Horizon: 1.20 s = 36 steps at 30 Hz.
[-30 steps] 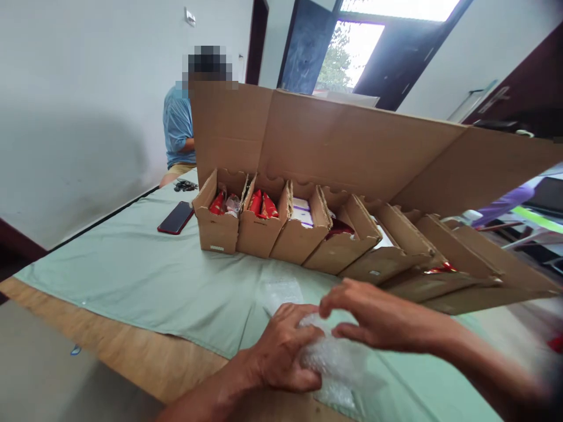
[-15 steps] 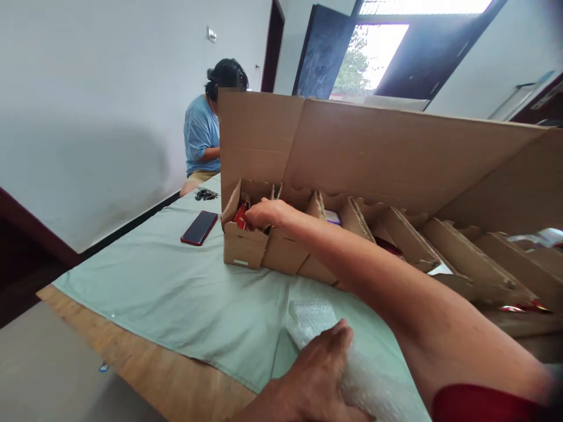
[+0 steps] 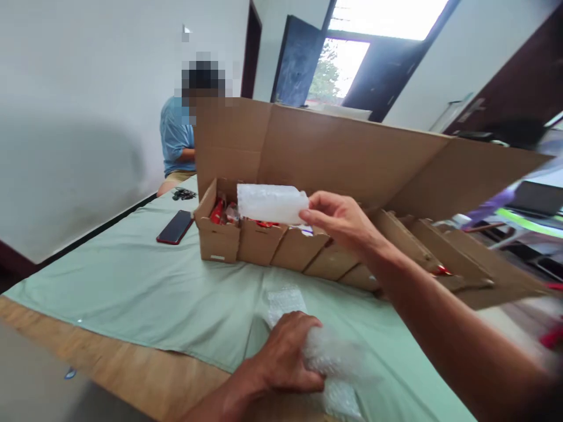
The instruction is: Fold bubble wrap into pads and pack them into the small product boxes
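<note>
My right hand (image 3: 341,220) pinches one end of a flat, whitish translucent piece that looks like bubble wrap (image 3: 270,203). It is held level above the front compartments of a long cardboard box (image 3: 220,243). Lower down, over the table's near side, my left hand (image 3: 290,351) is closed on crumpled clear bubble wrap (image 3: 336,354), partly blurred by motion. A further part of the wrap (image 3: 285,300) lies on the cloth beyond the fingers. Red packaged items (image 3: 217,212) show in the box's left-end compartment.
The box's tall flap (image 3: 352,146) stands up behind its compartments. A dark phone with a red edge (image 3: 175,227) and a small dark bundle (image 3: 183,194) lie on the green cloth (image 3: 145,281). A person in a blue shirt (image 3: 173,138) sits beyond the table.
My right hand has come up and right, out of the box's left-end compartments, and now holds the whitish piece. My left hand still grips wrap. The camera view has shifted rightward.
</note>
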Available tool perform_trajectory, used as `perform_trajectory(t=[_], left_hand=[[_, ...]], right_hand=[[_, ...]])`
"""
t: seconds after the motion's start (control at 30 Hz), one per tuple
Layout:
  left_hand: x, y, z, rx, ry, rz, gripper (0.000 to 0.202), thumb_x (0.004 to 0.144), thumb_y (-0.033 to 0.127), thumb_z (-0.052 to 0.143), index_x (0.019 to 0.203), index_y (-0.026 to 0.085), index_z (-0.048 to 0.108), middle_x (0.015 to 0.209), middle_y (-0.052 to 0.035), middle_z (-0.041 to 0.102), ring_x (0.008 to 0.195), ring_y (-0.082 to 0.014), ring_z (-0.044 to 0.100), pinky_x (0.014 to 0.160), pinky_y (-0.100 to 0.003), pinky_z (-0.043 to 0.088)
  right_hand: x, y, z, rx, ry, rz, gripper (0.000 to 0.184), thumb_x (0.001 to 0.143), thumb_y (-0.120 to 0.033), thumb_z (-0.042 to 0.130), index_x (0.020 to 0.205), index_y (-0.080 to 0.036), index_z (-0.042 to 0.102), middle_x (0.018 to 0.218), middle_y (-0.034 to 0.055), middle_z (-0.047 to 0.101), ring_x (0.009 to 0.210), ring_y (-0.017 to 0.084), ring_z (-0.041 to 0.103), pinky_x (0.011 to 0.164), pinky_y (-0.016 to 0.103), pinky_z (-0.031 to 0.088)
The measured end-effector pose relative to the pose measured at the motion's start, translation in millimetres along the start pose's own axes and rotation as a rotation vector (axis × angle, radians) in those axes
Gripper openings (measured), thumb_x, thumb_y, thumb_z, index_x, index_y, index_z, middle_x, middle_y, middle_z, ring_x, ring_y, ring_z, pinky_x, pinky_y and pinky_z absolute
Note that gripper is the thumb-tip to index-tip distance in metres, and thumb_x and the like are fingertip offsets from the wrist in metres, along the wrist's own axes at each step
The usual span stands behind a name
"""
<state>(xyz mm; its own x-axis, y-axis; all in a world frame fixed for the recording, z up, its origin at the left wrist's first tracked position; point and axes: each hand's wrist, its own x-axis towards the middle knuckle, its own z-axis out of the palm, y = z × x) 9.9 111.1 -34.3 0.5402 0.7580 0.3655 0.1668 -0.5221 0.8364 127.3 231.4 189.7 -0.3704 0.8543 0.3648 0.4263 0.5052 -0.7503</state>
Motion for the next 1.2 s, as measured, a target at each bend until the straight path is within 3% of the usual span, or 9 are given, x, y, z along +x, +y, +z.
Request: perform_trajectory(t=[0.17, 0.3, 0.47, 0.57, 0.7, 0.8, 0.93, 1.03, 1.2], left_hand=[[-3, 5, 0.8, -0.039, 0.008, -0.035, 0.066, 0.053, 0.018, 0.073, 0.116, 0.020, 0.056, 0.109, -0.0065, 0.064, 0.098, -0.0267, 0.061, 0.089, -0.040, 0.051], [-8, 35, -15.3, -0.127, 0.070, -0.151, 0.063, 0.055, 0.017, 0.072, 0.116, 0.020, 0.057, 0.104, -0.0033, 0.064, 0.086, -0.0200, 0.061, 0.077, -0.032, 0.052], [-43, 76, -88.2, -0.138, 0.278, -0.149, 0.060, 0.062, 0.022, 0.080, 0.119, 0.020, 0.061, 0.111, -0.0062, 0.069, 0.091, -0.0207, 0.067, 0.076, -0.028, 0.056], [-79, 74, -155.7, -0.096, 0.616, -0.239, 0.059, 0.064, 0.034, 0.084, 0.115, 0.017, 0.063, 0.102, -0.0074, 0.074, 0.087, -0.0228, 0.071, 0.074, -0.031, 0.060], [-118, 55, -246.4, 0.168, 1.209, -0.189, 0.056, 0.064, 0.040, 0.086, 0.109, 0.015, 0.064, 0.101, -0.0056, 0.072, 0.088, -0.0214, 0.070, 0.083, -0.034, 0.060], [-130, 41, -295.5, 0.564, 1.453, 0.015, 0.070, 0.060, 0.033, 0.088, 0.119, 0.012, 0.058, 0.110, -0.0065, 0.068, 0.099, -0.0230, 0.067, 0.095, -0.041, 0.056], [-139, 8, -321.8, 0.944, 1.405, 0.099, 0.086, 0.069, 0.040, 0.084, 0.140, 0.016, 0.042, 0.138, -0.0127, 0.054, 0.130, -0.0315, 0.054, 0.113, -0.049, 0.043], [-150, -32, -316.3, 1.042, 1.205, -0.134, 0.083, 0.074, 0.046, 0.077, 0.143, 0.015, 0.040, 0.139, -0.0174, 0.053, 0.132, -0.0367, 0.052, 0.115, -0.054, 0.039], [-179, -82, -300.8, 0.963, 0.839, -0.586, 0.077, 0.074, 0.040, 0.072, 0.142, 0.017, 0.046, 0.133, -0.0186, 0.059, 0.126, -0.0420, 0.055, 0.110, -0.062, 0.038]], right_hand=[[-117, 32, -21, 0.390, 0.239, 0.336, 0.043, 0.063, -0.051, 0.089, 0.075, -0.020, 0.063, 0.078, -0.0003, 0.068, 0.069, 0.016, 0.068, 0.066, 0.028, 0.053], [-173, 45, -37, 0.466, 0.407, 0.447, 0.044, 0.055, -0.047, 0.093, 0.077, -0.021, 0.065, 0.071, -0.0023, 0.067, 0.059, 0.013, 0.062, 0.058, 0.027, 0.051], [-206, 55, -53, 0.354, 0.375, 0.504, 0.040, 0.059, -0.053, 0.091, 0.083, -0.024, 0.075, 0.076, 0.0028, 0.068, 0.059, 0.013, 0.055, 0.053, 0.027, 0.047], [-204, 64, -38, 0.254, 0.267, 0.488, 0.038, 0.064, -0.060, 0.086, 0.073, -0.025, 0.075, 0.072, 0.0047, 0.067, 0.059, 0.016, 0.055, 0.051, 0.028, 0.047], [-176, 48, 22, 0.207, 0.084, 0.321, 0.037, 0.076, -0.058, 0.079, 0.077, -0.022, 0.071, 0.069, 0.0024, 0.067, 0.060, 0.016, 0.059, 0.053, 0.027, 0.050], [-140, 11, 80, 0.153, 0.097, -0.005, 0.016, 0.090, -0.038, 0.070, 0.087, -0.022, 0.067, 0.088, 0.0043, 0.075, 0.073, 0.017, 0.068, 0.064, 0.028, 0.056], [-84, -34, 155, -0.008, 0.313, -0.563, 0.018, 0.091, -0.010, 0.062, 0.102, -0.024, 0.061, 0.117, 0.0078, 0.072, 0.104, 0.020, 0.069, 0.088, 0.037, 0.058], [-43, -34, 215, -0.128, 0.343, -0.738, 0.022, 0.093, -0.006, 0.057, 0.104, -0.024, 0.061, 0.130, 0.0103, 0.068, 0.116, 0.022, 0.066, 0.093, 0.040, 0.056], [-7, 27, 300, -0.539, -0.189, -0.543, 0.025, 0.088, -0.001, 0.052, 0.099, -0.017, 0.068, 0.139, 0.0195, 0.064, 0.126, 0.030, 0.060, 0.094, 0.044, 0.052]])
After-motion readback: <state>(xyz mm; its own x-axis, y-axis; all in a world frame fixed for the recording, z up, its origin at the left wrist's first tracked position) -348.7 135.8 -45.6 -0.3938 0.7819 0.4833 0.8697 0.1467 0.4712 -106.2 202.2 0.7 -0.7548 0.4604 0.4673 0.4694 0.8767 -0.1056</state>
